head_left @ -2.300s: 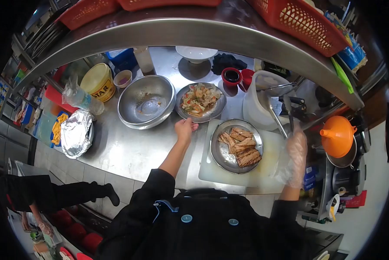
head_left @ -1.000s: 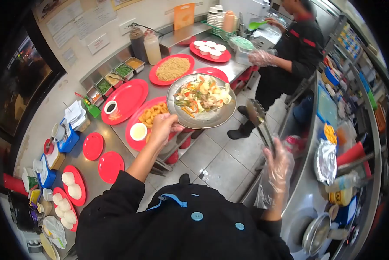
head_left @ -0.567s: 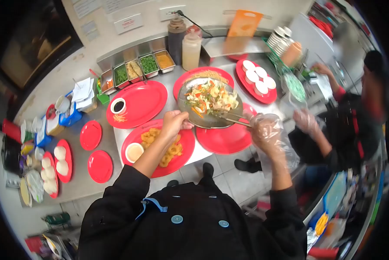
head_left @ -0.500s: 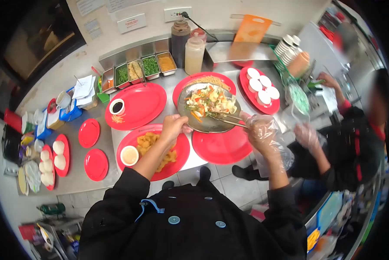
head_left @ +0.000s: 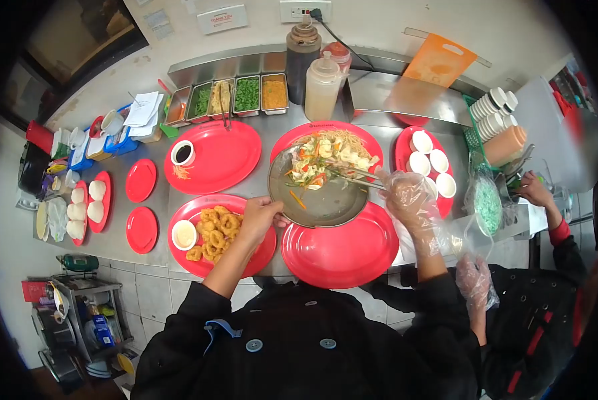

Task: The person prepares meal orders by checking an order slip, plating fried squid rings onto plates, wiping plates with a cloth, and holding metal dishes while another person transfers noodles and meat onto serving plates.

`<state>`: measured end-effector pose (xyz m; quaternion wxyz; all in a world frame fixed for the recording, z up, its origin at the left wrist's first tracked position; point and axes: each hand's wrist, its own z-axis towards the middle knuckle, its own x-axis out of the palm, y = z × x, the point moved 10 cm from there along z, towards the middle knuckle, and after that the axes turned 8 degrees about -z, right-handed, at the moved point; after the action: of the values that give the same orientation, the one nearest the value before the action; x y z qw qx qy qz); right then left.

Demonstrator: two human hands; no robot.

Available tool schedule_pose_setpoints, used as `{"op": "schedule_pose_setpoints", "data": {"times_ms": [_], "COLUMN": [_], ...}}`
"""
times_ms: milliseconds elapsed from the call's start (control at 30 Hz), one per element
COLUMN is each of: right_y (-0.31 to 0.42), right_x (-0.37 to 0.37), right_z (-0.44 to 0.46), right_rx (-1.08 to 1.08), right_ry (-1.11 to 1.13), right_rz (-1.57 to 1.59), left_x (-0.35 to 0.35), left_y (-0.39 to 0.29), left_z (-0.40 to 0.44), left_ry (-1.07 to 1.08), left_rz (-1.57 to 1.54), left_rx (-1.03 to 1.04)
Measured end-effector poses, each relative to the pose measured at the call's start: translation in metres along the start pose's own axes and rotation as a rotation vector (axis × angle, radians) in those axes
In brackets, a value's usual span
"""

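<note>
My left hand (head_left: 262,219) is closed on the near left rim of a round metal bowl (head_left: 325,208), which tilts toward the noodle plate. Mixed chopped vegetables (head_left: 312,165) lie along the bowl's far side and reach over its edge. In a clear plastic glove, my right hand (head_left: 411,200) grips metal tongs (head_left: 360,179), their tips among the vegetables. Beneath the bowl's far edge are noodles (head_left: 344,143) on a red oval plate (head_left: 281,141). Another red oval plate (head_left: 339,259) sits nearer me, partly under the bowl.
Left of the bowl are a plate of fried rings (head_left: 213,230) with a dip cup and a plate with dark sauce (head_left: 183,153). Topping trays (head_left: 247,95) and squeeze bottles (head_left: 321,87) line the back. White cups (head_left: 439,160) stand right; a co-worker's gloved hand (head_left: 473,283) is close by.
The bowl has tipped further, and the vegetables have slid to its far edge over the noodles. Both hands keep their hold. My view has shifted, and the co-worker's gloved hand is lower.
</note>
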<state>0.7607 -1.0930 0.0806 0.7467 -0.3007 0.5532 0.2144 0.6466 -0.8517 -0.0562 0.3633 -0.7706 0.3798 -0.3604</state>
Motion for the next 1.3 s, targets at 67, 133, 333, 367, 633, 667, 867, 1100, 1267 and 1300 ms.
{"op": "schedule_pose_setpoints", "data": {"times_ms": [67,133,333,367,633,667,867,1100,1267,1300], "right_y": [-0.006,-0.014,-0.011,0.006,0.048,0.044,0.027,0.009,-0.004,-0.006], "right_x": [0.004,0.007,-0.017,-0.030,-0.009,-0.005,0.001,0.000,0.009,0.005], "right_z": [0.003,0.004,0.004,0.006,0.016,0.017,0.015,0.022,0.022,0.022], "right_rx": [0.005,0.049,0.091,0.041,-0.068,-0.045,0.022,0.096,0.114,0.118], "right_ry": [0.031,0.027,0.024,0.050,-0.108,-0.092,-0.090,-0.041,0.120,0.077], "right_rz": [-0.001,0.043,0.144,0.168,0.084,0.082,0.047,0.120,0.146,0.169], "left_x": [-0.002,-0.003,-0.005,-0.005,-0.009,-0.010,-0.019,-0.032,-0.039,-0.039], "left_y": [0.003,0.006,0.007,0.009,0.017,0.017,0.017,0.017,0.016,0.015], "left_z": [-0.001,-0.006,-0.015,-0.015,-0.019,-0.022,-0.036,-0.054,-0.061,-0.064], "left_ry": [0.007,0.017,0.000,0.008,0.005,0.004,-0.017,-0.021,-0.023,-0.026], "left_rz": [-0.014,-0.026,-0.033,-0.038,-0.025,-0.039,-0.043,-0.105,-0.055,-0.037], "left_rx": [-0.007,-0.017,-0.005,-0.005,0.028,0.027,0.009,-0.007,-0.009,-0.007]}}
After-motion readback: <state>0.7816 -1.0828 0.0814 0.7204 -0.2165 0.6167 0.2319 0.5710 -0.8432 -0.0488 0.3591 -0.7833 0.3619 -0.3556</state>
